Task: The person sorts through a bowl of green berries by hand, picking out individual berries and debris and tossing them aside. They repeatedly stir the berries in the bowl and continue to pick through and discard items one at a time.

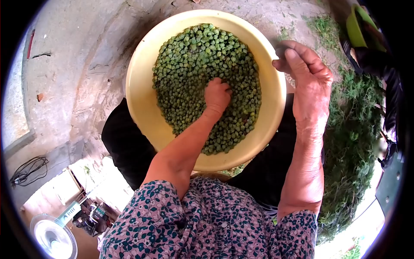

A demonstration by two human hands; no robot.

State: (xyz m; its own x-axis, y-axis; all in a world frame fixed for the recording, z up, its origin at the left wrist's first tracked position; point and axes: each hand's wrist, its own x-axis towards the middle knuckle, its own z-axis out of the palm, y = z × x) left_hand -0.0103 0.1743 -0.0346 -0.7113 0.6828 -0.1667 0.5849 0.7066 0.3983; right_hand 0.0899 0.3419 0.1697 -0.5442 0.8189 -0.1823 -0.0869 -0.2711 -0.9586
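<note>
A wide yellow basin [140, 82] rests between the person's knees, holding a heap of small green lumpy fruits or pods [207, 47]; their exact kind is not clear. My left hand [217, 95] reaches into the middle of the heap, fingers curled down among the pieces, so what they grip is hidden. Raised beside the basin's right rim is my right hand [307, 71]. Its thumb presses against bent fingers, and anything held between them is too small or too shaded to make out.
Cut green foliage [349, 129] lies along the right side. A green container [362, 28] stands at the upper right. On the left are a coil of black cable [30, 170] and, lower down, a fan [54, 237]. Concrete ground [86, 56] surrounds the basin.
</note>
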